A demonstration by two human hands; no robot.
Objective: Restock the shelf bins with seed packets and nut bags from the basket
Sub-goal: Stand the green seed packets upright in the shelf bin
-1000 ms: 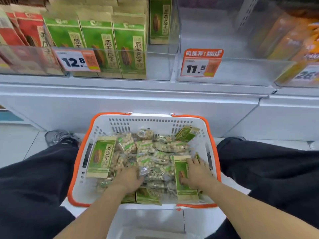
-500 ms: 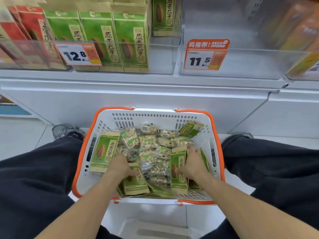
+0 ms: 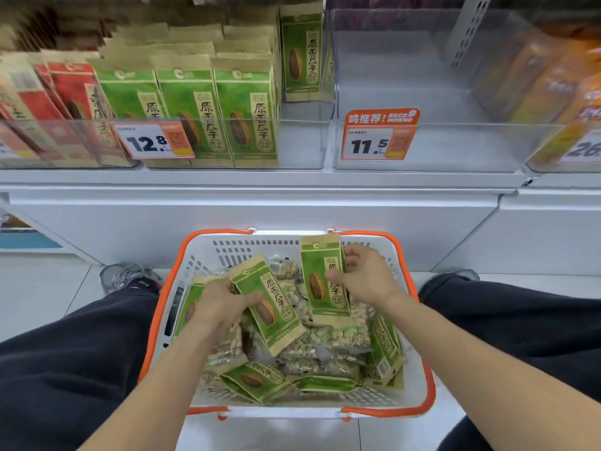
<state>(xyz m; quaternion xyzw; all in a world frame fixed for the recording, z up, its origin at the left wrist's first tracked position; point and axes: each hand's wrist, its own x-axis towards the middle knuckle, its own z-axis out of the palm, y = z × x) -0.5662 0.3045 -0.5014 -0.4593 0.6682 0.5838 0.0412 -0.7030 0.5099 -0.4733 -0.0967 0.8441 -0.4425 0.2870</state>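
A white basket with orange rim (image 3: 426, 385) sits between my knees, filled with green seed packets and clear nut bags (image 3: 325, 343). My left hand (image 3: 221, 304) grips one green seed packet (image 3: 273, 307), tilted above the pile. My right hand (image 3: 367, 278) holds another green seed packet (image 3: 322, 275) upright above the basket. Above, a clear shelf bin (image 3: 302, 144) priced 12.8 holds rows of the same green packets. The clear bin (image 3: 455, 144) priced 11.5 beside it holds nothing.
Red packets (image 3: 61, 102) fill the bin at far left and orange bags (image 3: 553, 79) the bin at far right. A white shelf ledge (image 3: 260, 190) runs under the bins. My dark-trousered legs flank the basket, a grey shoe (image 3: 130, 278) at left.
Both hands have lifted out of the pile, each raising a green seed packet above the basket. The view has tilted upward a little toward the shelf.
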